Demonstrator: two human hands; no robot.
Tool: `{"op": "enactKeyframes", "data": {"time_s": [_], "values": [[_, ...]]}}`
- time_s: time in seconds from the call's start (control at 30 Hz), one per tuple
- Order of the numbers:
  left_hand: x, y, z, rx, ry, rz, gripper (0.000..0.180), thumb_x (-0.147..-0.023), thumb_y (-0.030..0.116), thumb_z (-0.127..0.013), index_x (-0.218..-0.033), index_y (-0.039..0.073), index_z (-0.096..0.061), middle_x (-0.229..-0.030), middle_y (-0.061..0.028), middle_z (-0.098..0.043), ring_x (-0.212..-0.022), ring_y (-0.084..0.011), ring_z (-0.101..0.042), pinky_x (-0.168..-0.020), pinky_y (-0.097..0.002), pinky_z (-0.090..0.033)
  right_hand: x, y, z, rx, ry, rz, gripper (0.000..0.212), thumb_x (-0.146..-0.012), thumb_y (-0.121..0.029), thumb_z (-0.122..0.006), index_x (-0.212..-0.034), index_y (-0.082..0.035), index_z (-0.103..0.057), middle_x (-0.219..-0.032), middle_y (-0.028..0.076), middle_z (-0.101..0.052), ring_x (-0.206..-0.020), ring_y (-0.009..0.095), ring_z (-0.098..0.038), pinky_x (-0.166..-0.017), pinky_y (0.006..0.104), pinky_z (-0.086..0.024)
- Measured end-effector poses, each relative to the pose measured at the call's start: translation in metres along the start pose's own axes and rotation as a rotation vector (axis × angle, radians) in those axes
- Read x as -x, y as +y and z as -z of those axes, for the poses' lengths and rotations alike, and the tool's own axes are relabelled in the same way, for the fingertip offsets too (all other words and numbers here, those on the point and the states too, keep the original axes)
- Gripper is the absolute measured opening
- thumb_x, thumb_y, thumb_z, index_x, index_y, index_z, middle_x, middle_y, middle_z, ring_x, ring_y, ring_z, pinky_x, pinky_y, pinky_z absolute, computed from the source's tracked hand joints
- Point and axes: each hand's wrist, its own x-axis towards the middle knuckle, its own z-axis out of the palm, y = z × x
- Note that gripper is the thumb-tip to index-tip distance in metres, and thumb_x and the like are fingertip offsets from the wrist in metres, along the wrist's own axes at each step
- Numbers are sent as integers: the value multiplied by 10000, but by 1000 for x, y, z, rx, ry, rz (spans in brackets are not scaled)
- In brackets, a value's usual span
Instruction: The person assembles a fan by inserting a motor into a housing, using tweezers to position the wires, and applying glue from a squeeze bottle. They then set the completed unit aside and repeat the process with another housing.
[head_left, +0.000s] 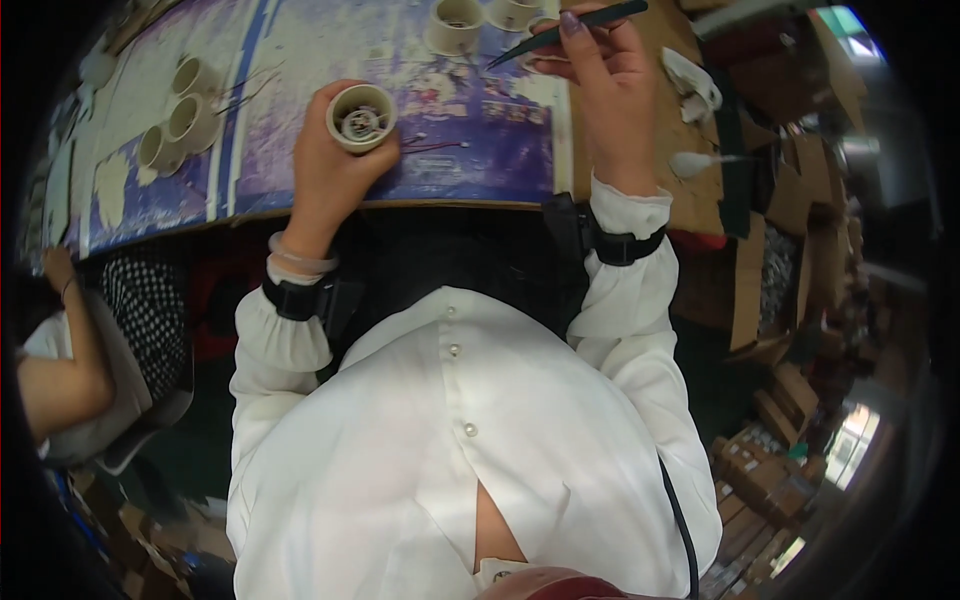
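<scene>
My left hand [328,178] is wrapped round a cream cylindrical cup [362,94], tilted so that its mouth faces me. Inside the cup lies a round part with small wires, too small to make out well. Thin dark-red leads [436,147] with a pale end stretch out on the tabletop to the right of that hand. My right hand [615,110] is raised over the right part of the table and pinches dark tweezers [540,39], their points directed down and left. Close to the tweezers stand two similar cups, one nearer [453,32] and one farther right [514,13].
Three more cream cups [193,122] are grouped at the table's left, with thin wires [252,88] beside them. White crumpled material [692,86] and a white thin-tipped object [700,162] lie at the right edge. Another person's arm [88,340] is at far left; cardboard boxes [750,275] stand at right.
</scene>
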Motion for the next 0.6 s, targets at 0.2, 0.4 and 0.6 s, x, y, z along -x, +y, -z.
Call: {"op": "enactKeyframes", "data": {"time_s": [0.2, 0.4, 0.6], "values": [[3, -4, -6, 56, 20, 1, 494, -717, 107, -775, -1149, 46, -545, -1012, -78, -654, -915, -174, -639, -810, -293, -500, 10, 34, -32, 429, -194, 136, 130, -953, -102, -598, -1059, -30, -619, -917, 47, -686, -825, 101, -652, -740, 242, -536], [7, -11, -2, -38, 26, -41, 499, -704, 95, -789, -1134, 44, -542, -1010, -72, -656, -908, -167, -642, -807, -288, -507, 11, 38, -41, 637, -401, 106, 131, -941, -77, -608, -1059, -21, -616, -932, 64, -680, -828, 124, -653, -754, 239, -523], [9, -11, -2, 16, -2, -16, 491, -704, 81, -788, -1126, 42, -540, -1007, -56, -654, -899, -151, -640, -800, -274, -509, 30, 3, -60, 245, -138, 26, 134, -896, -70, -663, -1013, -10, -641, -909, 54, -676, -791, 120, -642, -697, 230, -491]]}}
